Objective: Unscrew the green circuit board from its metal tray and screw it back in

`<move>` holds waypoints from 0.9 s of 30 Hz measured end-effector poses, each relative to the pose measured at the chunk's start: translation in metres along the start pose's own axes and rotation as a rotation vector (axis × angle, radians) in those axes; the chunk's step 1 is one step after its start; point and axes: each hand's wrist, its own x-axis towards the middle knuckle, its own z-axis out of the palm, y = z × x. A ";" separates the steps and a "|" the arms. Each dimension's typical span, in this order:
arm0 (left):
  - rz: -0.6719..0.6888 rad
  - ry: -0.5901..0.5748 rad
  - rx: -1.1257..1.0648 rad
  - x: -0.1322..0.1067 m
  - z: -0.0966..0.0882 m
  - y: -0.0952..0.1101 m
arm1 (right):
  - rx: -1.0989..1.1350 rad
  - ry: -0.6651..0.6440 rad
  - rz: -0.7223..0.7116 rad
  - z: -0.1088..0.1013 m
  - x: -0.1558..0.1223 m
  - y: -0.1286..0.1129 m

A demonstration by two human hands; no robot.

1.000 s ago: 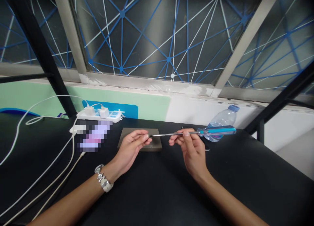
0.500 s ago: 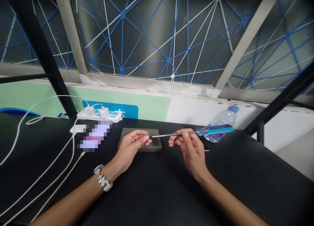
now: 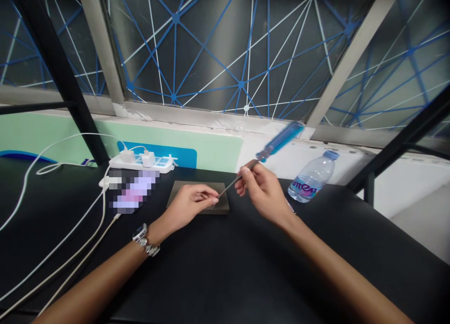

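Note:
A grey metal plate (image 3: 183, 192) lies flat on the black table (image 3: 225, 267). My left hand (image 3: 190, 204) rests over its near right part, thumb and forefinger pinched at the tip of the screwdriver; whether a screw sits between them I cannot tell. My right hand (image 3: 262, 190) grips the steel shaft of a screwdriver with a blue handle (image 3: 279, 141). The tool is tilted, handle up to the right, tip down at the plate's right edge by my left fingertips.
A clear water bottle (image 3: 311, 176) lies on its side right of my right hand. A white power strip (image 3: 142, 162) with chargers stands behind the plate, white cables (image 3: 70, 239) trail left across the table. Black frame posts rise at both sides.
The screwdriver has swung from nearly level to steeply tilted, handle raised. My right hand moved up and left. The tip came down onto the plate at my left fingertips.

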 end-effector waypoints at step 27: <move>0.157 -0.119 0.444 0.005 -0.003 -0.008 | -0.228 -0.438 -0.101 0.010 0.026 -0.004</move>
